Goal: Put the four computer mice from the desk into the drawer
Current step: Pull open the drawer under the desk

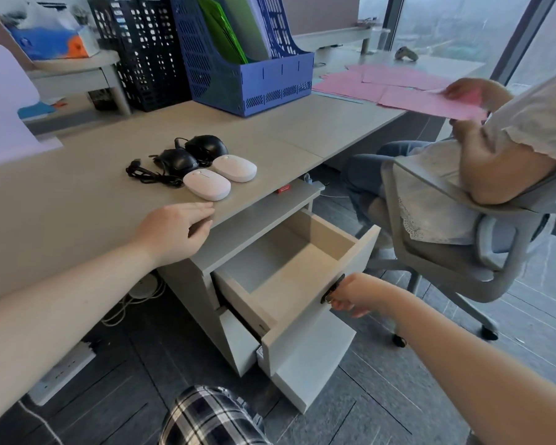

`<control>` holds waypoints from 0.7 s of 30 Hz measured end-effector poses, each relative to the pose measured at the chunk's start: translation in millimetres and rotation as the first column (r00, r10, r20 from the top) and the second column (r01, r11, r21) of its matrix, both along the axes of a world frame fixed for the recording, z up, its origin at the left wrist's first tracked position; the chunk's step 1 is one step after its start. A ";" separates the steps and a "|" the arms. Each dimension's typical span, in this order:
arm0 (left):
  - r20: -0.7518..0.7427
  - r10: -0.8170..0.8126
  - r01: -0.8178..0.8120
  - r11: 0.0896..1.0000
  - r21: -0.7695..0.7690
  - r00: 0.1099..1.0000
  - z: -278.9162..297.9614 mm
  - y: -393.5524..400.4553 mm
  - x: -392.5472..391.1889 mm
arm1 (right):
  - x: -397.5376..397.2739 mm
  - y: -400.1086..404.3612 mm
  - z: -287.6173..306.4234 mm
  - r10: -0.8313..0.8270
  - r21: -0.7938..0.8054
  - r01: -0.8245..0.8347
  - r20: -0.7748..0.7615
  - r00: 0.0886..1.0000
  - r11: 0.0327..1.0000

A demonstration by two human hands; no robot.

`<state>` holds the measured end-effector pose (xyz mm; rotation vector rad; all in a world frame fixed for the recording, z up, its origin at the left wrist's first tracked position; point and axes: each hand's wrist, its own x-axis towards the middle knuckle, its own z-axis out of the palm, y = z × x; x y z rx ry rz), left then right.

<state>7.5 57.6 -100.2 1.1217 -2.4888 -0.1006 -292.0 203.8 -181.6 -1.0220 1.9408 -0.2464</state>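
Two white wireless mice, a near one (207, 184) and a far one (235, 168), lie side by side on the grey desk (77, 194). Behind them sit two black wired mice, one at the left (178, 160) and one at the right (206, 146), with their cables coiled to the left. The top drawer (289, 261) under the desk stands pulled out with nothing in it. My right hand (350, 295) grips the dark handle on the drawer front. My left hand (177, 228) rests at the desk edge, fingers apart, just short of the near white mouse.
A blue file rack (251, 75) and a black one (138, 49) stand at the back of the desk. To the right a seated person in a grey office chair (463, 252) handles pink papers (398, 88). A power strip (61, 370) lies on the floor at the left.
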 end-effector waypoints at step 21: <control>-0.039 -0.009 0.009 1.000 0.000 0.999 -1.5 -4.3 1.4 | -20.4 23.2 14.3 0.291 -0.237 -0.505 -0.589 0.754 0.830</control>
